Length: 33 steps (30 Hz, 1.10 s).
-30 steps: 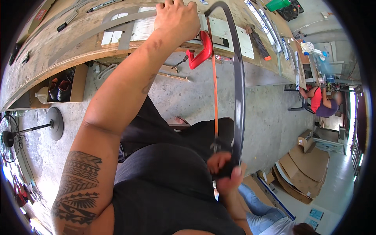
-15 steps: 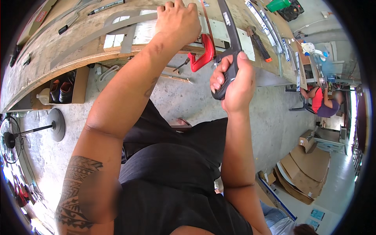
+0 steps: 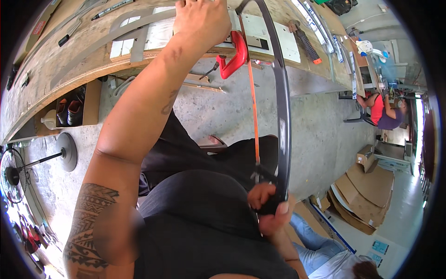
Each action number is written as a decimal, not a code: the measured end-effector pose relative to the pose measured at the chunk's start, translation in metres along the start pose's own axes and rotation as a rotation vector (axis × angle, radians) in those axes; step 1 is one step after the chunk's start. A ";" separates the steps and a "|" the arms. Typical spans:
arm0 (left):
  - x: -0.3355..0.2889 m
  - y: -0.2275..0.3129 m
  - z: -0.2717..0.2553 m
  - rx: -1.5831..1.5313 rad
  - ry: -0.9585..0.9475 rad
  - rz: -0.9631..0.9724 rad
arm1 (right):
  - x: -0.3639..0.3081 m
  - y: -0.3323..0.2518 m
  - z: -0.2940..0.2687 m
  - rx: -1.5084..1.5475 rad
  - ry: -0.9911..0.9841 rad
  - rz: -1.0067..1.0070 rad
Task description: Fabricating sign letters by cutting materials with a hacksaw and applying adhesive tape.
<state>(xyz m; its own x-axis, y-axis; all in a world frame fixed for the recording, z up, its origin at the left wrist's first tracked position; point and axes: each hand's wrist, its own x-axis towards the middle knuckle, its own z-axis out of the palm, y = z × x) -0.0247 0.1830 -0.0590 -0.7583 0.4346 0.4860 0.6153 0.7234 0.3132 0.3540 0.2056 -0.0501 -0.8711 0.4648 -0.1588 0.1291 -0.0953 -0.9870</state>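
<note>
My right hand (image 3: 269,207) is wrapped round the handle of a hacksaw, low in front of my torso. The black hacksaw frame (image 3: 284,125) and its orange blade (image 3: 253,102) stretch up to the workbench edge, the blade passing right beside a red C-clamp (image 3: 240,56). My left hand (image 3: 202,22) bears down on the bench left of the clamp with curled fingers; whatever lies under them is hidden. A long grey metal strip (image 3: 109,39) runs up to that hand. Beneath, a white panel (image 3: 285,44) lies along the wooden workbench edge (image 3: 83,69).
A tool with a black grip and orange end (image 3: 307,50) lies right of the saw. Markers (image 3: 111,10) are on the bench's left. Below stand a box of shoes (image 3: 69,109) and a fan (image 3: 14,172). Two other people (image 3: 383,109) are at right and lower right.
My right hand has pulled the hacksaw back toward my body, baring a long stretch of blade beyond the bench edge. My left hand stays at the same spot on the bench.
</note>
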 end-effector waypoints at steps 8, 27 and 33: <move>0.002 0.010 -0.014 -0.013 -0.049 -0.026 | 0.192 -0.045 0.038 0.129 -0.024 -0.118; 0.000 0.009 -0.013 -0.043 -0.029 -0.034 | 0.010 -0.007 -0.002 0.066 -0.023 -0.013; 0.004 -0.002 0.009 0.029 -0.071 -0.020 | 0.162 -0.031 0.031 0.083 -0.039 -0.126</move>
<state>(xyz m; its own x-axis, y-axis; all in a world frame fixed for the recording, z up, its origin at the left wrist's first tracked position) -0.0306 0.1880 -0.0650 -0.7845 0.4561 0.4203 0.5940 0.7473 0.2978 0.1939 0.2561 -0.0445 -0.8957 0.4434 -0.0317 -0.0201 -0.1116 -0.9935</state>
